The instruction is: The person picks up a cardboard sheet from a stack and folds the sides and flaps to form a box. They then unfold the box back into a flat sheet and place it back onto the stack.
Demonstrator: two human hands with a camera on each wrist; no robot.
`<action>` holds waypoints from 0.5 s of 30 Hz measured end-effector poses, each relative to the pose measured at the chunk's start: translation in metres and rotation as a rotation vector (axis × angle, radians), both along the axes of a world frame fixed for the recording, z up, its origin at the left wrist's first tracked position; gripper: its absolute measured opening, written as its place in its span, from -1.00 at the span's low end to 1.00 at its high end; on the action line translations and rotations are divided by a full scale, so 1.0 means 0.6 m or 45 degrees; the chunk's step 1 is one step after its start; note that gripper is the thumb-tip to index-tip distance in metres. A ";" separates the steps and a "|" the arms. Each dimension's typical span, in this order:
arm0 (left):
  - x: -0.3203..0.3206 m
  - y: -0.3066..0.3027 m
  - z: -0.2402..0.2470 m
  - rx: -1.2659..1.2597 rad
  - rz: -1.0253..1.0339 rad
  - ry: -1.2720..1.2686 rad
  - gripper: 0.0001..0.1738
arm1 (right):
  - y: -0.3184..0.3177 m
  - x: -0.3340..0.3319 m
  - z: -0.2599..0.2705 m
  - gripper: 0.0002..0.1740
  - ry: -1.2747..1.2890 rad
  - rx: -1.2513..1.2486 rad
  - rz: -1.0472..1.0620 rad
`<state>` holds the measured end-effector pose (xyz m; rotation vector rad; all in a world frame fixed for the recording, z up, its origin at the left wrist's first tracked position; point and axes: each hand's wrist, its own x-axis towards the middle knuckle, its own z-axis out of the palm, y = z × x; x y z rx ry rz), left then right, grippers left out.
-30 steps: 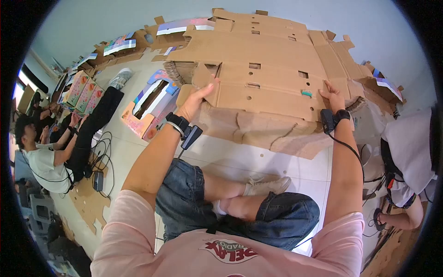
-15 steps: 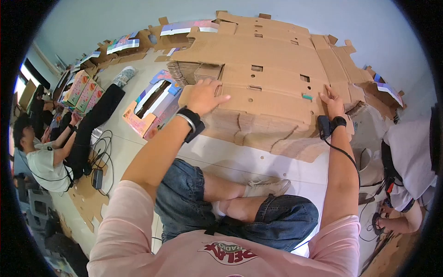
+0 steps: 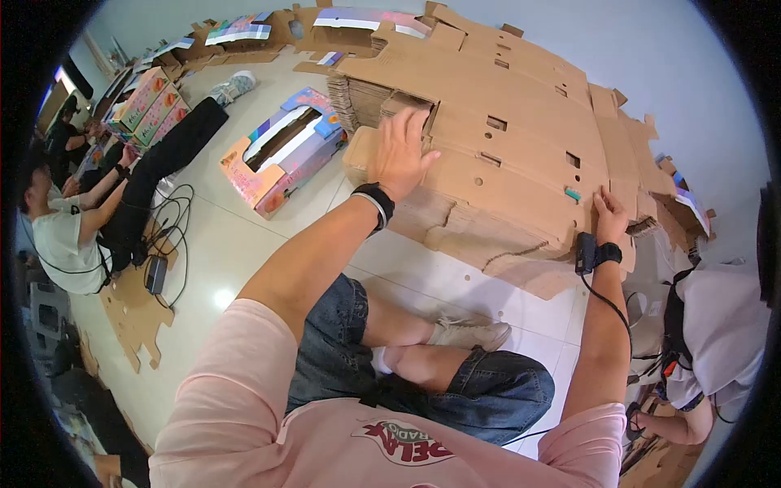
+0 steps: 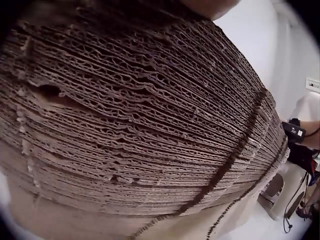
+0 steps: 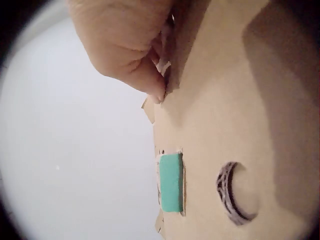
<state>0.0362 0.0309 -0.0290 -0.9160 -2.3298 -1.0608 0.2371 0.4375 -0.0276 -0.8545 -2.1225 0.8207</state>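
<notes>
A tall stack of brown cardboard sheets [image 3: 455, 98] with punched slots and holes stands on the floor before me. My left hand [image 3: 399, 154] rests on its near left corner, fingers straight beside a cutout and thumb spread to the right. Layered corrugated edges [image 4: 140, 110] fill the left wrist view. At the stack's right front, my right hand [image 3: 610, 215] touches the top sheet with bent fingers; whether they pinch it I cannot tell. A small green block [image 5: 171, 182] sits in a slot near that hand, beside a round hole [image 5: 235, 192].
A colourful printed box [image 3: 285, 150] stands on the floor left of the stack. Farther left, a seated person [image 3: 69, 228] is near stacked fruit-print boxes [image 3: 150, 110] and cables. Another person [image 3: 720, 325] sits close on the right. Folded cardboard trays line the wall behind.
My left hand went from the front edge, thumb up, to lying over the stack's left corner. My right hand's fingers have drawn in. The head view has turned, shifting the stack rightward.
</notes>
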 end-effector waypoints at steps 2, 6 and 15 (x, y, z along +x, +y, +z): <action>0.002 -0.002 0.005 -0.217 0.135 0.389 -0.02 | -0.008 0.007 0.007 -0.54 -0.026 0.013 -0.014; -0.023 0.001 0.012 -0.302 0.067 0.290 0.08 | -0.008 0.010 0.007 -0.59 -0.022 0.093 -0.081; -0.027 -0.016 0.014 -0.343 -0.028 0.006 -0.18 | -0.026 0.017 0.007 -0.66 -0.233 0.403 -0.168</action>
